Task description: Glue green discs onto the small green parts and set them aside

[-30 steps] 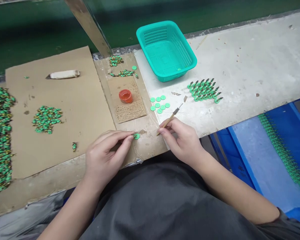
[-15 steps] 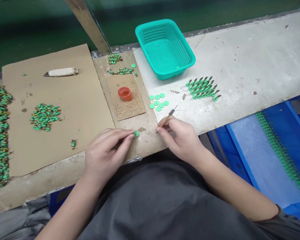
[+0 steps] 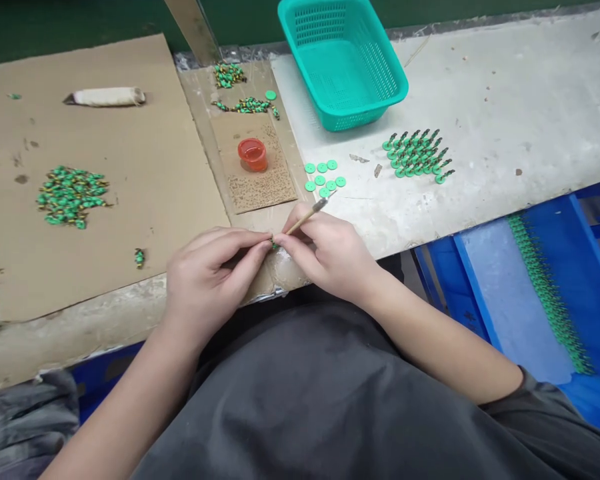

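Observation:
My left hand [image 3: 210, 283] pinches a small green disc piece [image 3: 275, 245] between thumb and forefinger at the near edge of the bench. My right hand [image 3: 330, 257] is closed round a thin wooden brush [image 3: 307, 217], and its fingertips meet the left hand's at the green piece. The brush tip points up and away toward several loose green discs [image 3: 324, 176]. A small orange-red pot [image 3: 253, 154] stands on a speckled cardboard patch just beyond my hands.
A teal plastic basket [image 3: 387, 57] sits at the back. Rows of finished green pieces [image 3: 419, 157] lie to its right. Cardboard sheet [image 3: 145, 187] carries heaps of green pieces [image 3: 70, 197] and a wrapped tool [image 3: 105, 97]. Blue crates [image 3: 530, 293] with more pieces stand at the right.
My right hand moved left with the brush until its fingertips touch the green piece held by my left hand. The view shifted down and closer.

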`<action>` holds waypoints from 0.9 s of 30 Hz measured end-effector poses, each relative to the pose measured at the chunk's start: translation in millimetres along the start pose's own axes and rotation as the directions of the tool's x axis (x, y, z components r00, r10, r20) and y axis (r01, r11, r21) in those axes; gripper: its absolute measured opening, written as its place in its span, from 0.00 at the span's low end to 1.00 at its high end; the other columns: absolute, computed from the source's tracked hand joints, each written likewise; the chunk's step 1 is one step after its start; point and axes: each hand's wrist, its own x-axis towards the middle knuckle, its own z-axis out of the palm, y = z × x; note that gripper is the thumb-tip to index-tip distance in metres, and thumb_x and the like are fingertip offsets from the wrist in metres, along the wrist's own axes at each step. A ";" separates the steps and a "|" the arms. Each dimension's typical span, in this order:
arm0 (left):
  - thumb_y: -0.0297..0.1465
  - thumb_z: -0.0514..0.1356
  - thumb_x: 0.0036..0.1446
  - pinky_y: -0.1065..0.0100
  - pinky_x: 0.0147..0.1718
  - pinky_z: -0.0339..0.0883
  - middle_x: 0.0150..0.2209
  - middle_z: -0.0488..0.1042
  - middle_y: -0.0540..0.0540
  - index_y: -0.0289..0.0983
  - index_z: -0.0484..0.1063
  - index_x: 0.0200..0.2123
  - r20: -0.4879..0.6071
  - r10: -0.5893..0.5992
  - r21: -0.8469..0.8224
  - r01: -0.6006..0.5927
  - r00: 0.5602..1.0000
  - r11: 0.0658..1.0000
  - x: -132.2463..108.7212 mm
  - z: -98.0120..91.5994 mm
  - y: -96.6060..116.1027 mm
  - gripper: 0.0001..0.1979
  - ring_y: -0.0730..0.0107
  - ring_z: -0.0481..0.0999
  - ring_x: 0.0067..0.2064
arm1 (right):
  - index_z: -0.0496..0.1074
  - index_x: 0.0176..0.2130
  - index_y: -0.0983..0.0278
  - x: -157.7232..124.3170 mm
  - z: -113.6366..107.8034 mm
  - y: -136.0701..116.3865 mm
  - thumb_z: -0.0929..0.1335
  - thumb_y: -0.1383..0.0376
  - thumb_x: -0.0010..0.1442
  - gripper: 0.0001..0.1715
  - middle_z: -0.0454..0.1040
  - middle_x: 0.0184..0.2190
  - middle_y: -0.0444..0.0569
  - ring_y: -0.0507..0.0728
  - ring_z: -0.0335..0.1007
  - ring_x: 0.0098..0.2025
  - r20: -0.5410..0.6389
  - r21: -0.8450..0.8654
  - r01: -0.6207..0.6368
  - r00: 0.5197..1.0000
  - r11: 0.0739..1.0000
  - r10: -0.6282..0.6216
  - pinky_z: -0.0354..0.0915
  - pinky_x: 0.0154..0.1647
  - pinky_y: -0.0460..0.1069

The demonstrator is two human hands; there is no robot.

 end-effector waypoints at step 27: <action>0.34 0.67 0.82 0.61 0.52 0.86 0.46 0.93 0.53 0.48 0.89 0.47 0.014 0.021 -0.053 -0.020 1.000 0.998 3.5 -0.8 3.5 0.09 0.64 0.93 0.46 | 0.76 0.49 0.56 -5.1 8.2 -17.9 0.60 0.67 0.89 0.19 0.85 0.47 0.51 0.62 0.83 0.53 0.208 -0.216 0.076 0.978 0.973 -0.031 0.77 0.61 0.57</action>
